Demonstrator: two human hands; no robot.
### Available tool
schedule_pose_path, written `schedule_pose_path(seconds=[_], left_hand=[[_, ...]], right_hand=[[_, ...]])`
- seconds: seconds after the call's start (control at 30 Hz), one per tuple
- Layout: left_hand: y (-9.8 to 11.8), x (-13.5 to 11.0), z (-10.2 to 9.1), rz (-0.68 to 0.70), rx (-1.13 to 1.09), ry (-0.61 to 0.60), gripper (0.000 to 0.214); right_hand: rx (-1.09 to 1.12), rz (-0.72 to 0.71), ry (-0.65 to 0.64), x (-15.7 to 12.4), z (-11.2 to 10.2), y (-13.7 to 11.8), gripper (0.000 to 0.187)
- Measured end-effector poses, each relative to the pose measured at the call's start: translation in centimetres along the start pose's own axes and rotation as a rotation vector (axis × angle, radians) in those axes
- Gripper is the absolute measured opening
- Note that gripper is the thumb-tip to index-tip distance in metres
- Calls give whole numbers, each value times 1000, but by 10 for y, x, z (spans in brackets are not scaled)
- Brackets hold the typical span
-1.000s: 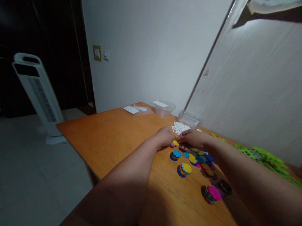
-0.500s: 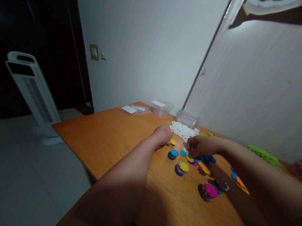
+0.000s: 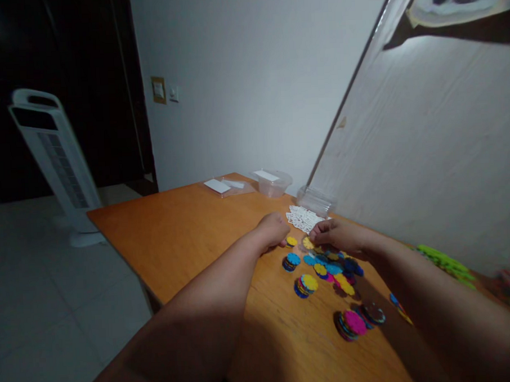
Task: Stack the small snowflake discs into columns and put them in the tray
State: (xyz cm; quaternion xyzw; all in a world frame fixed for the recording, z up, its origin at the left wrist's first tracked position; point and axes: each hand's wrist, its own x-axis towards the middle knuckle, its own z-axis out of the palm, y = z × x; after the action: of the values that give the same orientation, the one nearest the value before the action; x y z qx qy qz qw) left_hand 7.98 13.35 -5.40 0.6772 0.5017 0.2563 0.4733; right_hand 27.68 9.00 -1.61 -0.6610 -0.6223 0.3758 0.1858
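My left hand rests on the table with its fingers curled closed, its fingertips beside a low stack of flower-shaped discs topped in yellow. Whether it grips anything is hidden. Just right of that stack, my right hand pinches a yellow flower-shaped disc between thumb and fingers. Below it lies a loose pile of blue, yellow and pink discs. Nearer stand a blue-topped stack, a yellow-topped stack, a pink-topped stack and a brown-topped stack.
White flat lattice pieces lie heaped behind my hands. Farther back are a clear lidded box, a clear tub and plastic bags with white labels. Green pieces lie along the wall, partly behind my right arm.
My right hand has come up from the loose pile and moved left and away from me, with a yellow disc in its fingers. My left hand has stayed in place.
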Motion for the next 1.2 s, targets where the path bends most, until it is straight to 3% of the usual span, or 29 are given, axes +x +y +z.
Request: schedule_pose_path(seconds=[0.2,0.4,0.57,0.73,0.93,1.07,1.2], left_hand=[[-3,5,0,-12,-15,-28,19],[-5,8,1,-6,-28,-22,21],[-4,6,2,-3,-25,-17,15],[-5,6,2,6,-23,-17,12],[-4,6,2,-16,-16,-16,16],[-4,5,2,-1,-16,-16,15],[-5,6,2,10,-14,-15,12]], right_hand=[[38,27,-18,21,18,-2,27],[3,-7,-36,28,21,-2,20],[-112,-30,-51,10,5,1,9],[-295,63,-316,-17,1,2,25],[-361,64,-282,-17,3,10,26],[-319,33,-285,-12,-2,11,19],[-63,-32,-235,-6,-2,2,23]])
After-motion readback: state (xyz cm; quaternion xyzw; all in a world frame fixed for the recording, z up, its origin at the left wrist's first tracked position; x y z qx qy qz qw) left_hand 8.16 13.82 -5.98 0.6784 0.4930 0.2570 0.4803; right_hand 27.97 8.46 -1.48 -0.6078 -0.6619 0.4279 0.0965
